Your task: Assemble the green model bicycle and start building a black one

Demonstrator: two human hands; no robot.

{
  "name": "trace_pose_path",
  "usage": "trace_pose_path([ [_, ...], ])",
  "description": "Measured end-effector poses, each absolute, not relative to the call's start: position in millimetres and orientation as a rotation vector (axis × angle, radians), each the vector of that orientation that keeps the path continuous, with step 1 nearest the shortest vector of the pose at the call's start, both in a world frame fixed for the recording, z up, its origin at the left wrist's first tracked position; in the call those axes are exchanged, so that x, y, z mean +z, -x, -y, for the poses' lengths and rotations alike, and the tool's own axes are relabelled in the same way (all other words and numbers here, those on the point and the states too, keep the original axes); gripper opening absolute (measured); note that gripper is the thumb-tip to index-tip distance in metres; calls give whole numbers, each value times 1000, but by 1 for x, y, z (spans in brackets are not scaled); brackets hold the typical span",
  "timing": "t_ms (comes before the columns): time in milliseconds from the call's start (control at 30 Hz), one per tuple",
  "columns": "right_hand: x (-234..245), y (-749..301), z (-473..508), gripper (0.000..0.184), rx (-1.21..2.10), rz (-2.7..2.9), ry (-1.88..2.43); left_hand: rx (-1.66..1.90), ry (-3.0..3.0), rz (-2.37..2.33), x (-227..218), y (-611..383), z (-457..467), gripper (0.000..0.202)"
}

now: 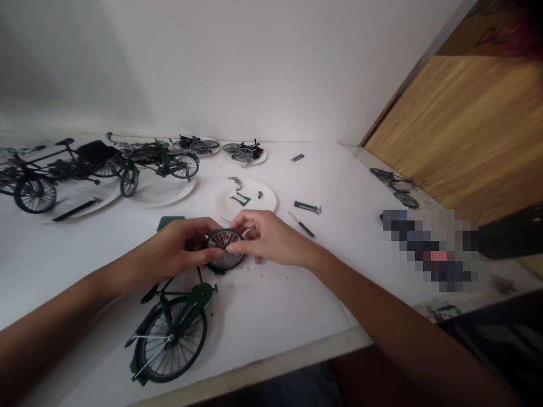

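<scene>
Green-rimmed model bicycle wheel [226, 260] with thin metal spokes.

A plain white wall [254, 62] rises behind the work surface, its lower left dimmed by soft grey shading. At the right, a wood-grain panel [458, 124] in warm yellow-brown meets the wall at an angle, and a narrow metal strip [418, 70] is seen along its edge. A white tabletop [297, 294] is butted against the wall and is bounded at the front by a pale edge [297, 347]. A dark, unidentifiable shape [487, 350] is seen below the lower right. Diffuse light is noted throughout; no window is seen in frame
</scene>
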State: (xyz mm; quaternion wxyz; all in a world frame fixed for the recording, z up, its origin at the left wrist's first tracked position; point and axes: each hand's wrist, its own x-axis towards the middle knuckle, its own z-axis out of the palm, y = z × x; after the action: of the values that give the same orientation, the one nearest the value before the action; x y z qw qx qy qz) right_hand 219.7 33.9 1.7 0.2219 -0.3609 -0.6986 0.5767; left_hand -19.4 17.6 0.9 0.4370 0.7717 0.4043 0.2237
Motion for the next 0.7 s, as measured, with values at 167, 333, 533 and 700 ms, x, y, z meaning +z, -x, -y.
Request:
trace_pose_path([
  [167,5,-220,-31,29,1583,1944,1008,450,-1843,-1000,-3,24,-21,28],
  [333,5,-220,-31,27,1578,1963,1038,418,-1867,-1015,4,22,-19,24],
  [533,9,-219,-29,23,1544,1997,1071,438,-1811,-992,11,19,-16,21],
  [700,10,-218,-27,23,1499,2034,1133,486,-1714,-921,12,20,-14,17],
])
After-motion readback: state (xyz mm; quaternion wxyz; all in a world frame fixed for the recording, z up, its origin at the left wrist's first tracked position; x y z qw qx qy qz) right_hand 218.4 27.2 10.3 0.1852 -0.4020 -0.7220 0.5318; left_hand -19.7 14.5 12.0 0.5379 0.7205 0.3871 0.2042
